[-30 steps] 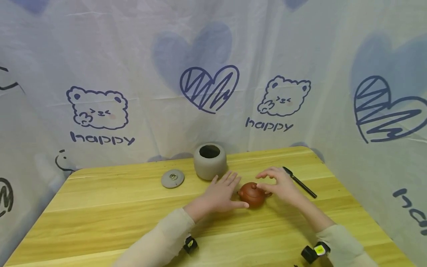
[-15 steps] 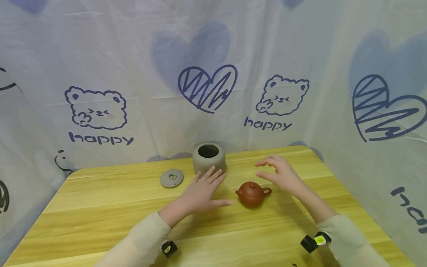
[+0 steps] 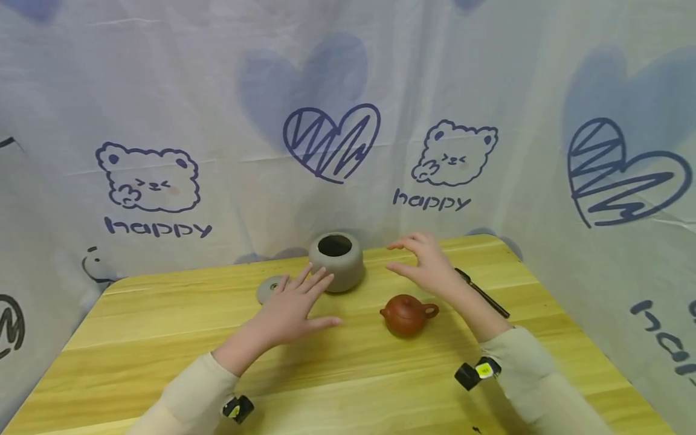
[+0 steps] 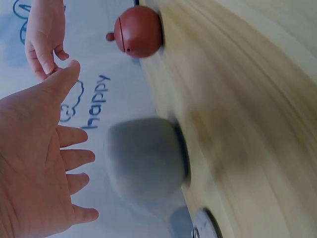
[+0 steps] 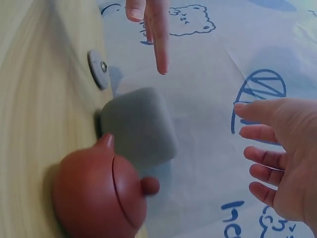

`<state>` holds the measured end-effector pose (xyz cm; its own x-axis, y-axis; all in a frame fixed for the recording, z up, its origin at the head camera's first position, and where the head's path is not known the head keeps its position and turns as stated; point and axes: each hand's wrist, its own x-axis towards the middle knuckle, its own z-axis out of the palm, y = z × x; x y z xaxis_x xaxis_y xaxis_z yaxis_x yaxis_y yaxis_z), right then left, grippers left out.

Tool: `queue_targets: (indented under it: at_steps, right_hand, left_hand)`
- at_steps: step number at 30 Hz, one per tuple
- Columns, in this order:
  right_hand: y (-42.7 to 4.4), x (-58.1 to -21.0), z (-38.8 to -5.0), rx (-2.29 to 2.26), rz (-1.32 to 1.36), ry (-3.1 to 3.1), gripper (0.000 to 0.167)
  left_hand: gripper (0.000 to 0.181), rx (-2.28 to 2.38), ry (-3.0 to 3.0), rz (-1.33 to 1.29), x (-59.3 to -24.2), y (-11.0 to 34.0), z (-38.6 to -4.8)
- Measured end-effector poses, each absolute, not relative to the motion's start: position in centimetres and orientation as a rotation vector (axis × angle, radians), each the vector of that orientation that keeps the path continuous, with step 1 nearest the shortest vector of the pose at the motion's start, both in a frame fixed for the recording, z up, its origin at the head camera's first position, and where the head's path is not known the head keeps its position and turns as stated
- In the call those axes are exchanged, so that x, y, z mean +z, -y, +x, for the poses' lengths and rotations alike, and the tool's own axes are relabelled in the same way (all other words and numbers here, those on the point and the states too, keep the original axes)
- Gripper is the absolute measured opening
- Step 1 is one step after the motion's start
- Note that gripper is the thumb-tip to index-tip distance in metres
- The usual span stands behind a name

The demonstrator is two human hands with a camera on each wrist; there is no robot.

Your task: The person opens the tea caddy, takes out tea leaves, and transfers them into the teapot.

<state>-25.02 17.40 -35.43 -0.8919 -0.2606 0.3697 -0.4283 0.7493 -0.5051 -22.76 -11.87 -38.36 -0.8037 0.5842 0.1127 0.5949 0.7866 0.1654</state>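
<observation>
My left hand [image 3: 290, 311] hovers over the table with its fingers spread, in front of the grey jar [image 3: 348, 270] and partly covering the round grey lid [image 3: 265, 291]. It holds nothing, as the left wrist view also shows. My right hand [image 3: 429, 266] is raised behind and above the reddish-brown teapot [image 3: 405, 317], thumb and fingers apart and slightly bent, gripping nothing. The teapot stands upright with its small lid on, spout to the left and handle to the right. The jar stands upright, its dark mouth uncovered.
A black slender tool with a small scoop-like head [image 3: 489, 301] lies at the right of the wooden table [image 3: 163, 362]. Behind the table hangs a printed pale curtain [image 3: 244, 199]. Black wrist cameras sit by both sleeves.
Both hands have moved away from the teapot: the left hand leftward toward the lid, the right hand up and lately leftward. The teapot's handle has come into full view.
</observation>
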Motion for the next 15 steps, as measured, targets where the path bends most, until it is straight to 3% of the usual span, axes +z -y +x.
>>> queue_targets:
  at_steps: [15]
  right_hand:
    - [-12.7, -36.3, -28.3, 0.859, 0.454, 2.734, 0.066]
  left_hand:
    - [0.082, -0.347, 2.931, -0.778, -39.4, 17.2, -25.2]
